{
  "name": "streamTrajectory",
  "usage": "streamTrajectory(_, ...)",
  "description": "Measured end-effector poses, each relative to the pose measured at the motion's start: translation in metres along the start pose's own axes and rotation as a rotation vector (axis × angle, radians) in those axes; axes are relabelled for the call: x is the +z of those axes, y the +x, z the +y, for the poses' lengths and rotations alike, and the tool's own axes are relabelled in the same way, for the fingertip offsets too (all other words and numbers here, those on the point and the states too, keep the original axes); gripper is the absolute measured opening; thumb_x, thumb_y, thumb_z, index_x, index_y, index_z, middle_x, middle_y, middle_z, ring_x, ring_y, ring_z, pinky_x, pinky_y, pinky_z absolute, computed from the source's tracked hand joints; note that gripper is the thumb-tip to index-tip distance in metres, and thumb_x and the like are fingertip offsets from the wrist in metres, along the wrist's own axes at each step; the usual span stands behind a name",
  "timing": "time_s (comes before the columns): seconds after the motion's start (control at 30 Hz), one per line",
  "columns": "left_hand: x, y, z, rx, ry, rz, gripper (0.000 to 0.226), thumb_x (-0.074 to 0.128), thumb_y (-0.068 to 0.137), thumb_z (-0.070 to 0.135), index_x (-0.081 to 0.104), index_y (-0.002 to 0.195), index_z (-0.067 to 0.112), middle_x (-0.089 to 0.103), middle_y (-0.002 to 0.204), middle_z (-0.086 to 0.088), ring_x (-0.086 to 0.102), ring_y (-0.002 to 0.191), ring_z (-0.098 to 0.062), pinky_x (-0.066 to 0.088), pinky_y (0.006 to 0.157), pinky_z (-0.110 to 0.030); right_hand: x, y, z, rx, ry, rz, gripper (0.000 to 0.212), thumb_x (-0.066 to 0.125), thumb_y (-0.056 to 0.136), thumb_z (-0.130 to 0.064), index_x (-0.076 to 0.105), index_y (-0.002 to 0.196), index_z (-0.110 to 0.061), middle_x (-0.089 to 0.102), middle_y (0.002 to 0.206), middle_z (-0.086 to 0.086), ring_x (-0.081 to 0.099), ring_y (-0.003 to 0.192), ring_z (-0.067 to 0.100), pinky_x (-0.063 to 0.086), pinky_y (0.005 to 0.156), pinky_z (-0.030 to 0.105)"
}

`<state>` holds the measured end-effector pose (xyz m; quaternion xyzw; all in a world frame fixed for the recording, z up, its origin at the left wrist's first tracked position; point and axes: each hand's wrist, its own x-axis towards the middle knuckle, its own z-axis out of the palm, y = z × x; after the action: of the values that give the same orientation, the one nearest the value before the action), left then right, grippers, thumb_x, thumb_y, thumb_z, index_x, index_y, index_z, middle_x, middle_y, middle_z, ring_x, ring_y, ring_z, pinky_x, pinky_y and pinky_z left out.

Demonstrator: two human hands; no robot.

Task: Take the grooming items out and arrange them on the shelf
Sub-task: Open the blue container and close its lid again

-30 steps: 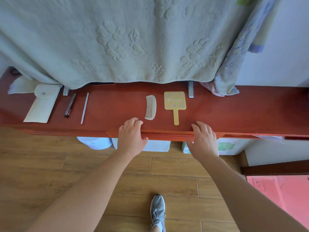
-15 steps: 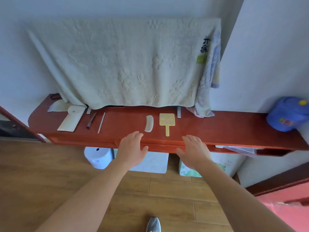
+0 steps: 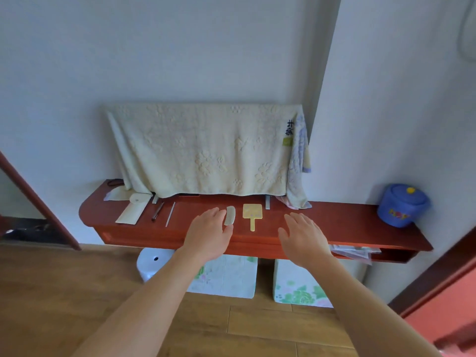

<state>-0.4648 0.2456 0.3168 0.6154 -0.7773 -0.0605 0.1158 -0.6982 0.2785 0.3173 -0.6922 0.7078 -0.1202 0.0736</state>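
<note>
Grooming items are laid out along the long red wooden shelf (image 3: 334, 217): a cream curved comb (image 3: 230, 215) just beside a yellow paddle-shaped hand mirror (image 3: 252, 213). Nothing is held by the left hand (image 3: 208, 234) or right hand (image 3: 302, 237), fingers spread loosely.

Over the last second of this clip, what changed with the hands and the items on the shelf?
Both hands came off the shelf's front edge: the left hand and right hand now hover open, holding nothing. The camera view also pulled back and up. The comb, yellow hand mirror, pouch and two slim tools beside it stayed put on the shelf.
</note>
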Motion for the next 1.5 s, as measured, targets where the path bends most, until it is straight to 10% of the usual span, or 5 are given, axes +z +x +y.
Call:
streamTrajectory(0.47,-0.018,-0.012,-0.006,0.128,0.016,0.088,0.039,0.038,0.102,0.033,0.053,0.130,0.010,0.054,0.134,-0.007,0.047,0.126,-0.024,0.037,0.105,-0.039,-0.021,-0.033,-0.023,0.032,0.014,0.166,0.018,0.036,0.093,-0.031,0.043,0.081,-0.020,0.050,0.087,-0.008,0.043,0.085,0.014,0.042,0.085,0.031)
streamTrajectory(1.0,-0.029,0.018,-0.062,0.357,0.017,0.057,0.048,0.031,0.103,0.035,0.042,0.143,0.013,0.044,0.148,-0.001,0.037,0.138,-0.019,0.032,0.114,-0.039,0.001,-0.027,-0.084,0.199,0.001,0.219,0.036,0.037,0.097,-0.033,0.056,0.118,-0.012,0.058,0.123,0.001,0.048,0.116,0.020,0.038,0.101,0.034)
streamTrajectory(1.5,0.017,0.057,0.070,0.422,-0.015,0.015,0.046,0.034,0.102,0.036,0.044,0.142,0.015,0.044,0.147,-0.002,0.037,0.138,-0.019,0.032,0.114,-0.042,-0.037,-0.043,0.046,0.271,-0.064,0.206,0.039,0.037,0.099,-0.031,0.052,0.128,-0.010,0.052,0.134,0.003,0.040,0.127,0.022,0.029,0.108,0.033)
